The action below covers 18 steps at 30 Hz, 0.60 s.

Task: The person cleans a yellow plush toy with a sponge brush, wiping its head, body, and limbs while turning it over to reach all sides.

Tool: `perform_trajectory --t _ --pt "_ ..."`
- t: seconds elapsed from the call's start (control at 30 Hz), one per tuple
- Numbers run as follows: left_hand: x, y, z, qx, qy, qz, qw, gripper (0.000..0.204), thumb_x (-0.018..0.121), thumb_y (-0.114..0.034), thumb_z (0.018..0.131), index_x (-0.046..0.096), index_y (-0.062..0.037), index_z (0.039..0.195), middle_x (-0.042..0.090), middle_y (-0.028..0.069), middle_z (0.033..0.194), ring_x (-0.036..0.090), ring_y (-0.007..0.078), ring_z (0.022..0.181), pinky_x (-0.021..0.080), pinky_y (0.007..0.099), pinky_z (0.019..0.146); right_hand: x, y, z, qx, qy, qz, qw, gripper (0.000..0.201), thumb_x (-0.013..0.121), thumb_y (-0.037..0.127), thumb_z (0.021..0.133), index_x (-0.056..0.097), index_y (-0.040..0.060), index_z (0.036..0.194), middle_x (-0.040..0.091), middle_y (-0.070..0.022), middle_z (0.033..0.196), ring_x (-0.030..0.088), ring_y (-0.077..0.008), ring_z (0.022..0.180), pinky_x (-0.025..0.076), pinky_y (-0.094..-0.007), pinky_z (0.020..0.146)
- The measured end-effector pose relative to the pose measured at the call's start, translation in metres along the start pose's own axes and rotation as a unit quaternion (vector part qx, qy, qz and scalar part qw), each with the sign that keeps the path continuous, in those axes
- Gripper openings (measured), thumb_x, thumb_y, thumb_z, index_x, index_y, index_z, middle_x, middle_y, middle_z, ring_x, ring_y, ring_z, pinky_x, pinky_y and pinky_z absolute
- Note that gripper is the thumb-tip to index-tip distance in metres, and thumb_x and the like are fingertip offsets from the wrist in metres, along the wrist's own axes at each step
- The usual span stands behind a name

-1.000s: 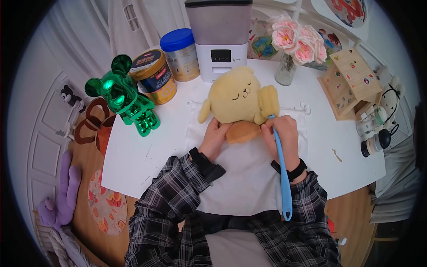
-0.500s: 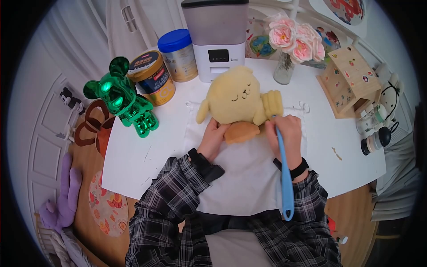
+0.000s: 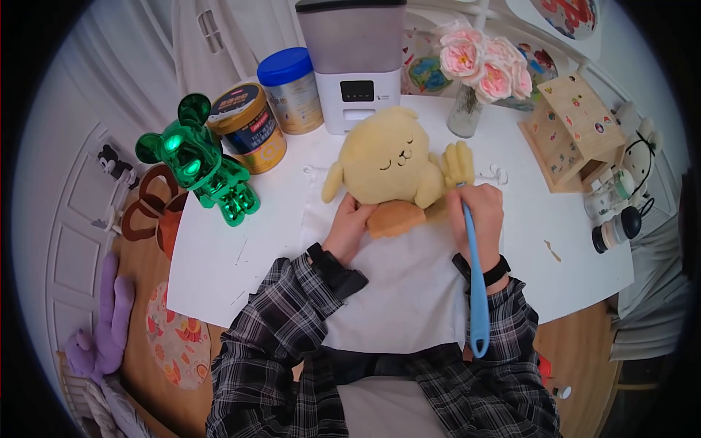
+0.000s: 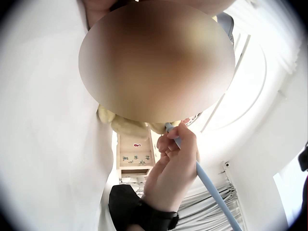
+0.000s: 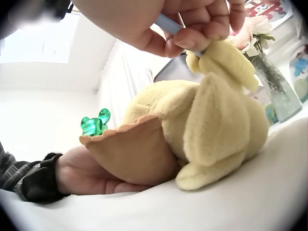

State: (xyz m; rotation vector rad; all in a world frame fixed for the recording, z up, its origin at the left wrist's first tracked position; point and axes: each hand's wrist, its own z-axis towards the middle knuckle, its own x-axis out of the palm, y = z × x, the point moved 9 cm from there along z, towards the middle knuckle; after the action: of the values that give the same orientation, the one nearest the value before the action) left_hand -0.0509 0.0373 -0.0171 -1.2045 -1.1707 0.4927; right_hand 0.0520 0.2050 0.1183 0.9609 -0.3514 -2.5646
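Observation:
A pale yellow plush dog [image 3: 376,157] with stitched closed eyes lies on a white cloth [image 3: 394,306], its tan scalloped part [image 3: 396,219] nearest the person. My left hand [image 3: 347,232] holds the toy low on its left side, thumb on top. In the right wrist view, that hand's fingers run under the tan part [image 5: 132,149]. Pinched in my right hand [image 3: 482,219] is a blue-handled brush [image 3: 478,292] with a soft, ribbed yellow head [image 3: 458,165]. The brush head is beside the toy's right arm. In the left wrist view, a blurred patch hides most of the toy.
Behind the toy stands a white dispenser [image 3: 369,102]. Two tins [image 3: 252,135] and a shiny green bear figure [image 3: 201,160] stand left. Toward the right are a glass vase [image 3: 464,113] of pink roses, a wooden house [image 3: 573,131] and small jars [image 3: 617,232].
My right hand has moved right with the brush, so its yellow head now sits farther from the toy's arm. The left hand keeps its hold on the plush dog.

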Motion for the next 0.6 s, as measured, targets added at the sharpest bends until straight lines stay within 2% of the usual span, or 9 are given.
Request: perform_trajectory --t 0.1,0.2,0.3,0.47,0.6 --pt "0.001 0.000 -0.001 -0.006 0.000 -0.005 1.000 0.032 0.049 -0.014 0.097 0.047 -0.0021 0.126 0.056 0.0069 0.123 0.058 0.0158 0.109 0.048 0.0294 0.092 -0.008 0.015 0.004 -0.044 -0.054 0.063 0.996 0.011 0.067 0.004 0.071 0.060 0.0049 0.080 0.054 -0.0086 0.071 0.050 -0.0286 0.074 0.039 -0.0362 0.073" --pt "0.000 0.000 0.001 0.003 -0.004 -0.011 1.000 0.032 0.049 -0.014 0.097 0.047 -0.0019 0.127 0.056 0.0070 0.123 0.058 0.0161 0.109 0.048 0.0294 0.093 0.006 0.044 0.002 -0.118 0.024 0.142 0.982 0.015 0.067 0.003 0.071 0.061 0.0049 0.084 0.054 -0.0091 0.074 0.051 -0.0291 0.078 0.040 -0.0367 0.073" --pt "0.002 -0.001 0.000 -0.007 0.007 -0.011 1.000 0.032 0.049 -0.013 0.097 0.046 -0.0017 0.127 0.056 0.0072 0.124 0.057 0.0162 0.110 0.048 0.0293 0.093 0.022 0.045 -0.002 -0.093 0.083 0.110 0.986 0.017 0.068 0.003 0.070 0.062 0.0054 0.085 0.055 -0.0077 0.074 0.052 -0.0282 0.079 0.041 -0.0371 0.072" --pt "0.001 -0.001 0.000 -0.005 -0.002 -0.004 1.000 0.032 0.049 -0.013 0.097 0.046 -0.0017 0.127 0.056 0.0074 0.123 0.057 0.0164 0.110 0.048 0.0293 0.093 0.015 0.011 -0.006 -0.037 0.025 0.069 0.997 0.021 0.069 0.004 0.069 0.064 0.0059 0.090 0.056 -0.0059 0.075 0.052 -0.0277 0.079 0.040 -0.0364 0.073" --pt "0.001 -0.001 0.000 -0.002 0.006 -0.001 1.000 0.033 0.049 -0.013 0.097 0.045 -0.0017 0.128 0.056 0.0077 0.123 0.057 0.0166 0.111 0.048 0.0294 0.093 0.004 0.023 -0.003 -0.055 -0.010 0.076 0.996 0.024 0.069 0.005 0.069 0.064 0.0064 0.092 0.056 -0.0057 0.077 0.052 -0.0282 0.080 0.041 -0.0366 0.074"
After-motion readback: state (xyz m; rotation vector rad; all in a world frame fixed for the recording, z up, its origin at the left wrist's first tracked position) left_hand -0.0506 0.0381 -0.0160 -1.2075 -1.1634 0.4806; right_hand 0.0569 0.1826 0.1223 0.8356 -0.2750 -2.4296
